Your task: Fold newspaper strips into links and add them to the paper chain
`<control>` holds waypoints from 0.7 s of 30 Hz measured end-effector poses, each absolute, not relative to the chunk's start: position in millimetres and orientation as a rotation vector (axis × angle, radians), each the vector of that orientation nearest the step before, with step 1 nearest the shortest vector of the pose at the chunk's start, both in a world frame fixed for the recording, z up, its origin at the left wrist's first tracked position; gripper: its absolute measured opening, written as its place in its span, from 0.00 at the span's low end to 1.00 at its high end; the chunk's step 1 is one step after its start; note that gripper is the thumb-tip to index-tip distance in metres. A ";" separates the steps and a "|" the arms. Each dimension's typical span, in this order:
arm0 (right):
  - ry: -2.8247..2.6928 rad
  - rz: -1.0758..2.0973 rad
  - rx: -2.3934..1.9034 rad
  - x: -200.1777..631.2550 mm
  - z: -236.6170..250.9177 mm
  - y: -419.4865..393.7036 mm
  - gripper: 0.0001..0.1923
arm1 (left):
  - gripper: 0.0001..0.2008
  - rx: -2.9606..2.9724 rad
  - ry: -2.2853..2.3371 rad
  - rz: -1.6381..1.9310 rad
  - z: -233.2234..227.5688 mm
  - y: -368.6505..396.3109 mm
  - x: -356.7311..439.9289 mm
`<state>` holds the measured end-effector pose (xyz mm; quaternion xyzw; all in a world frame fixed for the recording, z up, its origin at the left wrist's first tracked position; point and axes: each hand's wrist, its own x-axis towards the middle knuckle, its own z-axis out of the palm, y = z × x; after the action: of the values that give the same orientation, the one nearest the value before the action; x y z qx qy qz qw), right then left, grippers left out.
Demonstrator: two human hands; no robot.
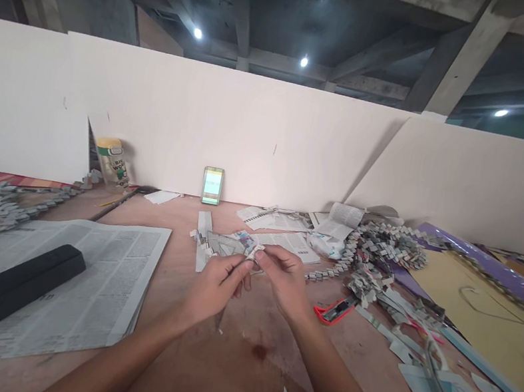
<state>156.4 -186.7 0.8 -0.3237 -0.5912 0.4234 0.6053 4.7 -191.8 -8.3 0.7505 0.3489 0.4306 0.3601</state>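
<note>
Both my hands meet over the middle of the wooden table (233, 360). My left hand (213, 285) and my right hand (280, 280) pinch a small folded newspaper piece (252, 254) between their fingertips. Just beyond the fingers lie several folded newspaper strips (213, 241). A red-handled cutter (334, 310) rests on the table right of my right hand.
A spread newspaper (90, 274) with a long black box (18, 281) on it lies at the left. Chains of woven paper links (384, 251) pile at the right, another chain (12, 199) at far left. A phone (212, 185) and a bottle (113, 160) lean against the white board.
</note>
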 end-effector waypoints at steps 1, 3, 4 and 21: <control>-1.363 0.974 -0.759 156.4 0.7 -186.6 0.06 | 0.20 1.940 0.900 1.119 -8.2 -192.2 4.9; -1.359 0.988 -0.763 156.2 0.7 -186.6 0.06 | 0.20 1.952 0.902 1.133 -7.4 -192.9 5.4; -1.357 0.992 -0.757 156.0 1.0 -186.8 0.06 | 0.20 1.958 0.904 1.138 -6.9 -193.1 5.6; -1.338 0.982 -0.750 157.3 -1.2 -186.0 0.05 | 0.18 1.965 0.955 1.150 -10.0 -190.9 5.0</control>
<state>157.3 -186.0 -1.2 -0.3253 -0.5805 0.4258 0.6131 5.0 -190.9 -10.0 0.7511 0.3652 0.4399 0.3300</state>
